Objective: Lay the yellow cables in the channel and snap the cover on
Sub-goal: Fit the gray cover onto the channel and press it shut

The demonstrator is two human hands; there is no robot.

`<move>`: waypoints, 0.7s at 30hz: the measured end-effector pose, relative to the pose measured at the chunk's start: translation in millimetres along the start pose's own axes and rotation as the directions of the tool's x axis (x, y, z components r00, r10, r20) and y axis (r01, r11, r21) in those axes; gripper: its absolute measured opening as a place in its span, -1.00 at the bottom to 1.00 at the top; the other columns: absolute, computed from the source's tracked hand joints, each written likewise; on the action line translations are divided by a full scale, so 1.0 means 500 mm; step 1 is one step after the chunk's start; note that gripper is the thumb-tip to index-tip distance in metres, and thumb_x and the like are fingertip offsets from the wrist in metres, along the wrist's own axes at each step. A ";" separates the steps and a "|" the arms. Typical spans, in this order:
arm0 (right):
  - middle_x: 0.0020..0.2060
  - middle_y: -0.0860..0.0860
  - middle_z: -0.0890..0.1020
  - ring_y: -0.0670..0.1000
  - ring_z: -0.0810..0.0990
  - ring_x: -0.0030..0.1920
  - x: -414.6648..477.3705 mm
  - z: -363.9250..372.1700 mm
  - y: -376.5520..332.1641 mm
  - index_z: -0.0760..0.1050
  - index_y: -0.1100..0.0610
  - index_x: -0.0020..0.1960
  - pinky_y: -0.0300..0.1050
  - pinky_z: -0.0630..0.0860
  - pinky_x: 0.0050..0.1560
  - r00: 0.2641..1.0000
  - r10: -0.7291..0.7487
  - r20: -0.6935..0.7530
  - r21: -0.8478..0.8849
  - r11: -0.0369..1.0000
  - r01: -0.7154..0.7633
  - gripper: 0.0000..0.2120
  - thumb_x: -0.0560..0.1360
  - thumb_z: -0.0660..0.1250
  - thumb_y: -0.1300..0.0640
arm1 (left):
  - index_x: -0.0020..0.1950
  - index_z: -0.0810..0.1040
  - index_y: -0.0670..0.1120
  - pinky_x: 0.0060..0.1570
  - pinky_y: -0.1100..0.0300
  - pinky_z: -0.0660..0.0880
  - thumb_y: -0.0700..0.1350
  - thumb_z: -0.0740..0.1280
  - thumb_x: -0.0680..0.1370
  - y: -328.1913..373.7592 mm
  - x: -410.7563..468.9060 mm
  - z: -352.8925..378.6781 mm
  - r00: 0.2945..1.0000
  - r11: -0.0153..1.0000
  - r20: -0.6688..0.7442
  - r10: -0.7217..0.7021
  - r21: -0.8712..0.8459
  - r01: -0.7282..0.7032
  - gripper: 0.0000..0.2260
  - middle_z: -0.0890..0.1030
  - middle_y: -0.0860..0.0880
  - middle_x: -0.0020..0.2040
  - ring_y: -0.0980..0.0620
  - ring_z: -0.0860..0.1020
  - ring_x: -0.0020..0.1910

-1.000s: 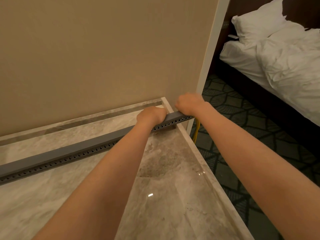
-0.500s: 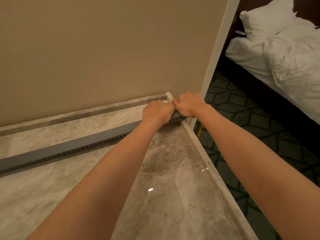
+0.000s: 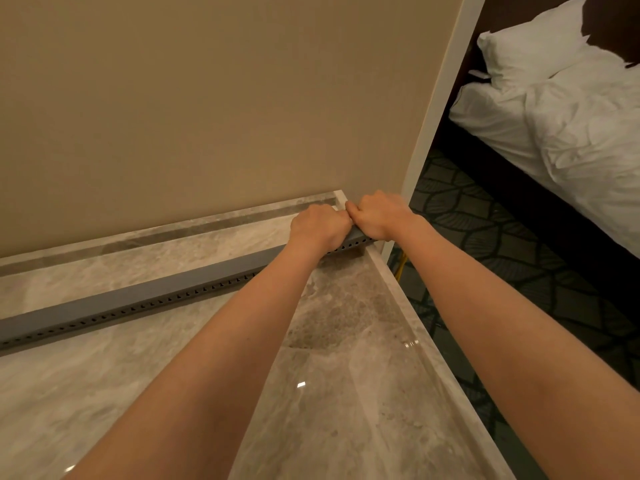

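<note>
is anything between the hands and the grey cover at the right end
Nothing visible. The left hand and right hand grip the right end of the grey cover side by side. A yellow cable hangs past the table edge, out of the way.

The marble countertop (image 3: 346, 393) is polished, grey-beige and veined, with a raised pale rim along its right edge. One thing lies directly on it: a grey slotted cable channel (image 3: 138, 299). It runs slantwise from the left border of the view to the back right corner and has a row of small slots down its near side. Behind the channel, a darker stone band (image 3: 173, 233) follows the foot of the wall. In front of it, the stone shows small bright glints.
</note>
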State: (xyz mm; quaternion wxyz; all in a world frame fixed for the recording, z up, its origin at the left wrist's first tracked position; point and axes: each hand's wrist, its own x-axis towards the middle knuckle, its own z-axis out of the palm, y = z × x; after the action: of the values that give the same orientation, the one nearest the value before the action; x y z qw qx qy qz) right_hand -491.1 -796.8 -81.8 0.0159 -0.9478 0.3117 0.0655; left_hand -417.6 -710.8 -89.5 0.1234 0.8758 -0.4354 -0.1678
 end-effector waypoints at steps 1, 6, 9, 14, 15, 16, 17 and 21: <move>-0.01 0.25 0.59 0.15 0.42 -0.16 0.000 -0.001 -0.001 0.38 0.19 -0.13 -0.06 0.29 -0.16 1.000 0.013 -0.012 0.000 1.000 -0.013 -0.59 0.64 -0.12 0.00 | 0.16 0.53 -0.24 0.01 0.07 0.41 -0.06 0.01 0.61 0.000 -0.002 -0.004 1.000 1.000 -0.009 -0.014 -0.026 0.014 -0.61 0.55 -0.23 0.18 -0.21 0.51 0.17; 0.08 0.24 0.59 0.21 0.54 0.07 -0.001 -0.015 -0.003 0.53 0.26 0.06 -0.02 0.38 -0.01 0.994 0.102 -0.027 0.138 0.986 -0.097 -0.48 0.63 -0.09 -0.07 | 0.21 0.52 -0.20 0.04 0.10 0.38 -0.02 -0.02 0.62 -0.005 -0.001 -0.021 0.999 0.999 -0.022 -0.036 0.004 0.036 -0.58 0.54 -0.21 0.25 -0.17 0.50 0.22; 0.02 0.20 0.58 0.19 0.51 0.02 -0.002 -0.029 -0.011 0.50 0.21 -0.03 -0.07 0.32 -0.07 0.996 0.089 0.031 0.250 0.964 -0.094 -0.61 0.62 -0.03 0.01 | 0.23 0.50 -0.24 0.13 0.08 0.38 -0.05 -0.04 0.63 -0.020 -0.005 -0.037 1.000 0.999 0.019 0.011 -0.034 -0.011 -0.57 0.50 -0.25 0.29 -0.20 0.47 0.24; -0.21 0.12 0.51 0.10 0.44 -0.15 -0.029 -0.037 -0.013 0.50 0.19 -0.18 -0.12 0.29 -0.27 0.983 0.000 0.185 0.396 0.915 -0.074 -0.66 0.58 0.14 -0.02 | 0.26 0.52 -0.19 0.16 0.09 0.35 0.08 0.02 0.64 -0.064 -0.031 -0.067 0.956 0.986 0.243 0.167 -0.065 -0.155 -0.55 0.49 -0.20 0.30 -0.16 0.45 0.25; -0.15 0.10 0.52 0.08 0.45 -0.13 -0.038 -0.040 -0.007 0.53 0.19 -0.10 -0.11 0.30 -0.20 0.978 -0.018 0.208 0.427 0.901 -0.074 -0.68 0.56 0.19 -0.05 | 0.22 0.54 -0.18 0.08 0.11 0.36 0.10 0.08 0.63 -0.075 -0.036 -0.070 0.944 0.978 0.255 0.208 -0.066 -0.198 -0.57 0.53 -0.18 0.24 -0.14 0.48 0.19; -0.10 0.08 0.53 0.06 0.45 -0.09 -0.046 -0.045 -0.001 0.56 0.19 0.01 -0.11 0.32 -0.15 0.971 -0.039 0.236 0.442 0.894 -0.072 -0.69 0.54 0.24 -0.06 | 0.18 0.55 -0.18 -0.04 0.15 0.36 0.09 0.14 0.62 -0.083 -0.039 -0.073 0.934 0.968 0.254 0.252 -0.062 -0.245 -0.61 0.56 -0.18 0.18 -0.10 0.49 0.09; -0.06 0.05 0.53 0.04 0.46 -0.06 -0.054 -0.049 0.004 0.55 0.18 0.11 -0.13 0.34 -0.14 0.965 -0.065 0.255 0.440 0.896 -0.056 -0.69 0.52 0.29 -0.03 | 0.16 0.55 -0.17 -0.12 0.18 0.34 0.08 0.19 0.60 -0.089 -0.041 -0.074 0.927 0.958 0.243 0.287 -0.048 -0.284 -0.65 0.57 -0.19 0.14 -0.06 0.48 0.00; 0.01 0.08 0.58 0.01 0.49 -0.05 -0.072 -0.047 0.016 0.51 0.15 0.22 -0.16 0.39 -0.08 0.979 -0.112 0.172 0.378 0.925 0.040 -0.64 0.44 0.41 0.15 | 0.19 0.53 -0.10 -0.12 0.14 0.40 0.03 0.34 0.51 -0.088 -0.053 -0.067 0.908 0.907 0.161 0.387 0.114 -0.406 -0.68 0.60 -0.11 0.06 -0.04 0.50 -0.06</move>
State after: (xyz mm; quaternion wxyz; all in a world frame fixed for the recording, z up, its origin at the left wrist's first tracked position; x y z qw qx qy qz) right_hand -521.7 -783.6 -53.6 0.2279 -0.9282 0.2783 0.0946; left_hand -387.6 -661.3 -70.0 0.0613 0.7621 -0.6229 -0.1658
